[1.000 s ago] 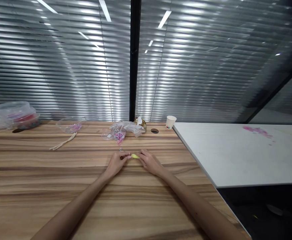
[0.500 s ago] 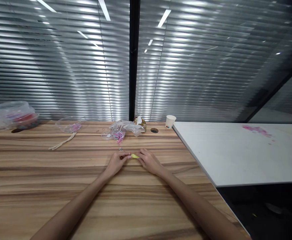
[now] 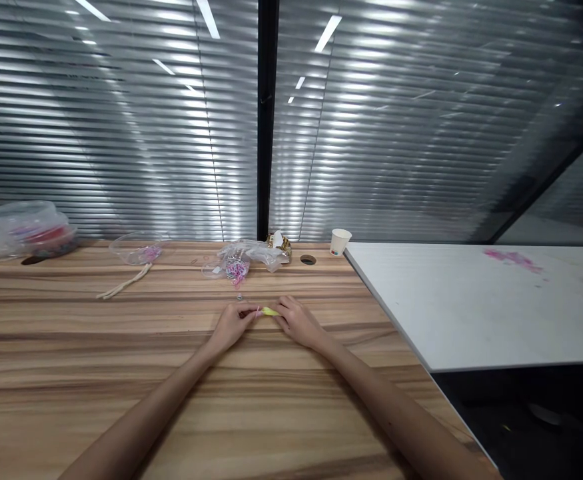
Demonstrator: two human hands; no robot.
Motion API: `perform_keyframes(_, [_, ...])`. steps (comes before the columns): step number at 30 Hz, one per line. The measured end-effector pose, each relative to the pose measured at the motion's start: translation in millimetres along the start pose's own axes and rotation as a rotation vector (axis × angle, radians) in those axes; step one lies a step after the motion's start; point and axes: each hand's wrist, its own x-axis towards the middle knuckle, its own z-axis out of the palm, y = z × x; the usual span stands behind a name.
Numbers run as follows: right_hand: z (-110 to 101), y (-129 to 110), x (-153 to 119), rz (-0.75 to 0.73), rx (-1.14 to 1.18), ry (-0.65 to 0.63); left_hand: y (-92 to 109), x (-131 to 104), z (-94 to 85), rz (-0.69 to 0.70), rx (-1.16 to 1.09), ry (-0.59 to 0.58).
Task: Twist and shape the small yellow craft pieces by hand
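Over the middle of the wooden table (image 3: 251, 407), my two hands almost meet. My right hand (image 3: 297, 323) is closed on one end of a small yellow strip (image 3: 270, 311), whose exact kind is too small to make out. A thin pink rubber band (image 3: 258, 312) shows at the fingertips of my left hand (image 3: 232, 325), which is closed in a pinch on it beside the strip's left tip. Just beyond the left fingers lies a tiny metal ring or clip (image 3: 240, 297).
Behind the hands lie a clear plastic bag (image 3: 256, 252) and a heap of pink and purple bands (image 3: 236, 270). A paper cup (image 3: 340, 241) stands by the white table (image 3: 471, 313). Cream cords (image 3: 124, 282), a clear bowl (image 3: 136, 248) and plastic tubs (image 3: 36, 230) are on the left.
Both hands keep almost the same place and grip. The yellow strip and the pink band have barely shifted; the view has tilted very slightly.
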Motion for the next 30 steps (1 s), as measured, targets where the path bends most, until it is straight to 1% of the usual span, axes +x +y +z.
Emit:
perform_keyframes(14, [2.0, 1.8, -0.2, 0.007, 0.009, 0.003, -3.5, 0.2, 0.6, 0.033, 0.024, -0.019])
perform_keyframes(21, [1.4, 1.1, -0.3, 0.015, -0.006, -0.008, -3.2, -0.1, -0.1, 0.032, 0.016, -0.07])
perform_keyframes(30, [3.2, 2.7, 0.3, 0.015, -0.004, 0.001, -3.2, -0.5, -0.2, 0.028, 0.034, -0.047])
